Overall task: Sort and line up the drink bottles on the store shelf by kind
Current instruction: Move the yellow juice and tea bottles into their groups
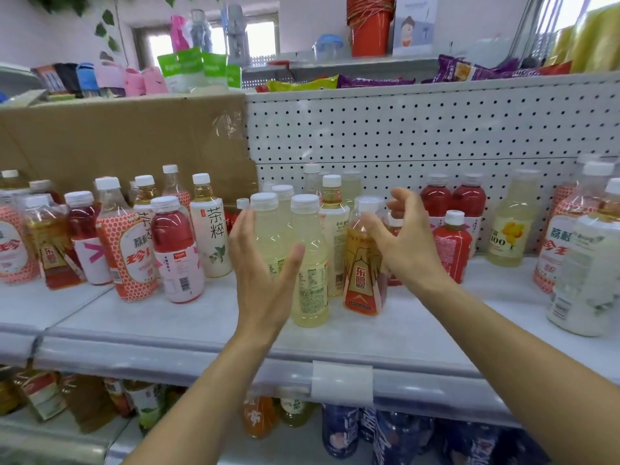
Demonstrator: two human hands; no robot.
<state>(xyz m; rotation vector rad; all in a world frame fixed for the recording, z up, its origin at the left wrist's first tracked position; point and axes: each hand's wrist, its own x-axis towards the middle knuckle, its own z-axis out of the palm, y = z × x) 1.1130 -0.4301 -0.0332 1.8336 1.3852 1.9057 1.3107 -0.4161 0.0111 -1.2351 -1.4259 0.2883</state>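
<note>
Mixed drink bottles stand on a white shelf (174, 320). At the centre is a pale yellow bottle (310, 283) with others of its kind behind it. My left hand (261, 273) is flat and open just left of it, thumb near its label. To its right stands an orange energy-drink bottle (364, 263). My right hand (407, 239) hovers beside its cap with curled, spread fingers, holding nothing. A white tea bottle (212, 229), a pink-red bottle (176, 250) and an orange-patterned bottle (129, 250) stand to the left. Red bottles (453, 246) stand to the right.
A cardboard sheet (117, 142) and white pegboard (419, 129) back the shelf. Large milky and patterned bottles (583, 263) crowd the right end. A price-tag holder (342, 380) sits on the front rail. More bottles fill the lower shelf (352, 427); snacks lie above.
</note>
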